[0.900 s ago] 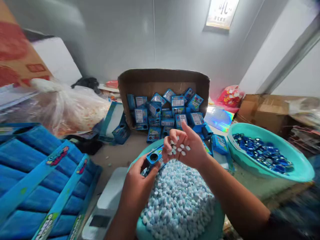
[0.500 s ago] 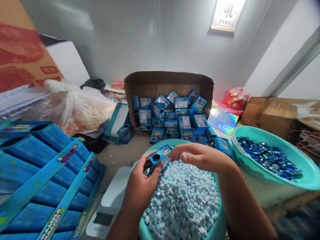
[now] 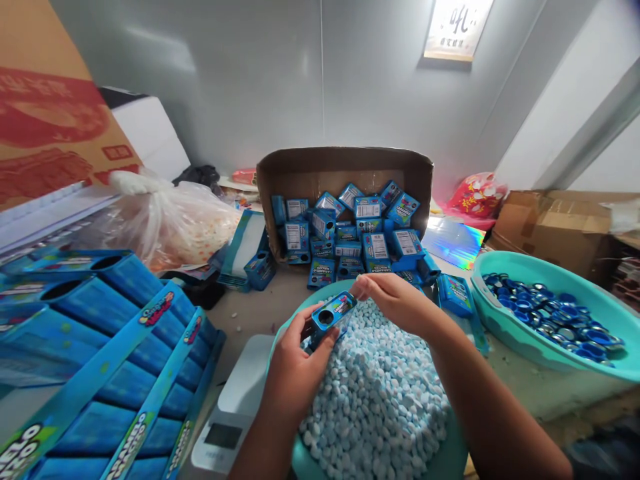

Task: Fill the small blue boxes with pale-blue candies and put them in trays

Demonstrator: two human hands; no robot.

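- The left hand (image 3: 297, 367) reaches over the near-left rim of the teal tub (image 3: 454, 450), its thumb and fingers apart but clamped on opposite sides of a small blue box (image 3: 340, 305).
- That box sits above the tub's left part, tilted, with a round dark opening in its top face. Nothing covers the opening, and its contents are too dark to make out.
- The right hand (image 3: 400, 303) is over the tub's far side, its fingers bent and drawn close together at the far end of the box. A moment ago its palm lay open with pale pieces on it; now it is turned down and the pieces are out of view — so whether any remain in the hand, or whether the fingertips pinch something, I cannot tell.
- Inside the tub, a heap of pale blue and white pieces (image 3: 380, 400) lies beneath both hands, leaving plenty within reach.
- Left of the tub is a white scale (image 3: 247, 380), and further left a display of larger blue packs (image 3: 130, 387).
- Right of the tub, a second teal basin (image 3: 505, 340) holds shiny blue round parts (image 3: 565, 320).
- Beyond the tub, a brown carton (image 3: 345, 160) on its side holds many small blue boxes (image 3: 376, 250) — some spill out in front, towards the tub.
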